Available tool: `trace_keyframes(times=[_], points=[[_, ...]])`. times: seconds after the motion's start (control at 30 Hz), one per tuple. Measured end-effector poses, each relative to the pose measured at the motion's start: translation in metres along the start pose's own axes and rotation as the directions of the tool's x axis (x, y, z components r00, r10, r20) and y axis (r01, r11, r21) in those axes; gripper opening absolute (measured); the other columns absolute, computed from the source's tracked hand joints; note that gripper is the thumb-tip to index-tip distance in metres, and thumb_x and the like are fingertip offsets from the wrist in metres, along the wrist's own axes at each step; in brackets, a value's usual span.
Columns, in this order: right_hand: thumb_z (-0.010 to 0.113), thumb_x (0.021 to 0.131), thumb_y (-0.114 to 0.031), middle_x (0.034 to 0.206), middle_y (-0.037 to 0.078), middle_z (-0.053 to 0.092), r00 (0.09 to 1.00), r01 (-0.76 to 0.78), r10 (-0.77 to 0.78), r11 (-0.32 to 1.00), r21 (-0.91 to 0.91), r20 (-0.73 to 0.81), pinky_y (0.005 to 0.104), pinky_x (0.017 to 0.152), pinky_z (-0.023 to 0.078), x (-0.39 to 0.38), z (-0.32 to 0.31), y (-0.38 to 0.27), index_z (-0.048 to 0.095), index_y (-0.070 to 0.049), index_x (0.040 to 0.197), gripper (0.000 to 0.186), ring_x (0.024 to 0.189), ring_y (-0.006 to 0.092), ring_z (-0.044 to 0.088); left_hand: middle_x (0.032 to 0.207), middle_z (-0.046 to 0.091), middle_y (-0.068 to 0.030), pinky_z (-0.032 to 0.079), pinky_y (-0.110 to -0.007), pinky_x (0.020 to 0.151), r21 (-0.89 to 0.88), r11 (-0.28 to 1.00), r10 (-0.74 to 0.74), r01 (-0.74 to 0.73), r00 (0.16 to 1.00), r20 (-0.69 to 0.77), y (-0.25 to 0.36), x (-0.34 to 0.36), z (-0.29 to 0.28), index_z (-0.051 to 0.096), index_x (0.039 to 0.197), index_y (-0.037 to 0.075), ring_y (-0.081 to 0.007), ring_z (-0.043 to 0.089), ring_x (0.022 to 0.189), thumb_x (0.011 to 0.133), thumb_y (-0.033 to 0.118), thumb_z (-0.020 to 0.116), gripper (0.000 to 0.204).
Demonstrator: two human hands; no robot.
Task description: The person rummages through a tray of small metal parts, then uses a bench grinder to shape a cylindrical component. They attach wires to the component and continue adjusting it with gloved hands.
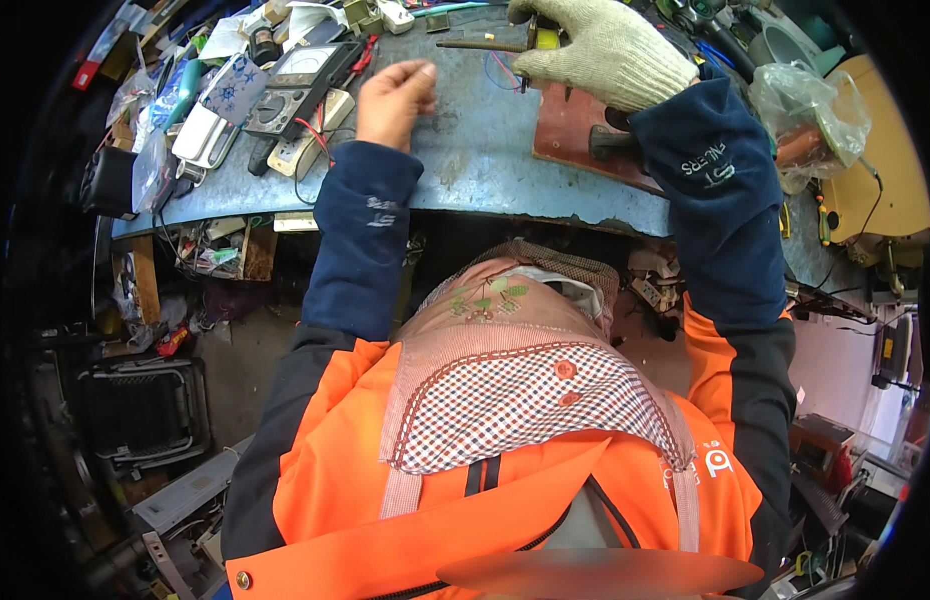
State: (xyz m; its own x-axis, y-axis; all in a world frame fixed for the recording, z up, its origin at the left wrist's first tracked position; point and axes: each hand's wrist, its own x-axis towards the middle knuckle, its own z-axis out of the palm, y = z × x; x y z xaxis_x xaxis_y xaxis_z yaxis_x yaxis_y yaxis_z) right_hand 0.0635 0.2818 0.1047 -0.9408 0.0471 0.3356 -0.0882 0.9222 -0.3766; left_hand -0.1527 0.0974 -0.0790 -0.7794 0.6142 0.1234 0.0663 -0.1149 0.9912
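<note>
My bare left hand [393,102] is over the workbench, left of its middle. Its thumb and fingers are pressed together in a pinch; whatever they may hold is too small to make out. Farther right, my right hand [610,62] wears a pale knitted glove. Its fingers close round a tool with a yellow part [548,39] and a long dark rod [477,44] that points left toward my left hand. The tool's exact kind is unclear. Thin red and blue wires [502,72] lie on the bench below the rod. A reddish-brown board [570,130] rests under my right wrist.
An analog multimeter [290,95] with red leads stands left of my left hand, beside a power strip [310,135] and piled clutter. A clear plastic bag [810,115] lies at the right. The blue workbench [465,180] has a worn front edge near my body.
</note>
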Motion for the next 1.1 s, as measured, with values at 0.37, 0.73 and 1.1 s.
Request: trace_keyframes(times=[0.37,0.73,1.1], points=[[0.082,0.088,-0.035,0.100,0.019,0.076,0.999,-0.036,0.035,0.999,0.040,0.040,0.0421,0.084,0.058,0.002,-0.003,-0.006,0.069,-0.001,0.124,0.051,0.093,0.0374,0.075,0.109,0.078,-0.0117,0.066,-0.036,0.086,-0.445,0.887,0.229,-0.119,0.952,0.202,0.046,-0.007,0.013,0.071,0.132,-0.003,-0.0203,0.077,0.095,0.106,0.013,0.072,0.031],[0.083,0.088,-0.035,0.101,0.021,0.075,0.997,-0.074,0.075,0.997,-0.024,0.034,0.0419,0.085,0.058,0.004,0.002,-0.003,0.068,-0.002,0.128,0.054,0.094,0.0368,0.074,0.109,0.079,-0.0142,0.067,-0.036,0.090,-0.305,0.945,0.191,-0.116,0.955,0.228,0.062,-0.009,0.012,0.072,0.133,-0.003,-0.0231,0.079,0.097,0.103,0.012,0.076,0.034],[0.085,0.096,-0.028,0.112,0.012,0.075,1.000,0.020,-0.019,0.989,-0.145,0.011,0.0344,0.088,0.061,0.004,0.016,0.017,0.065,-0.006,0.140,0.053,0.101,0.0214,0.074,0.123,0.075,-0.0144,0.063,-0.036,0.101,-0.363,0.865,0.431,-0.346,0.884,0.183,0.064,-0.009,0.032,0.069,0.135,0.000,-0.0240,0.076,0.115,0.096,0.007,0.082,0.041]])
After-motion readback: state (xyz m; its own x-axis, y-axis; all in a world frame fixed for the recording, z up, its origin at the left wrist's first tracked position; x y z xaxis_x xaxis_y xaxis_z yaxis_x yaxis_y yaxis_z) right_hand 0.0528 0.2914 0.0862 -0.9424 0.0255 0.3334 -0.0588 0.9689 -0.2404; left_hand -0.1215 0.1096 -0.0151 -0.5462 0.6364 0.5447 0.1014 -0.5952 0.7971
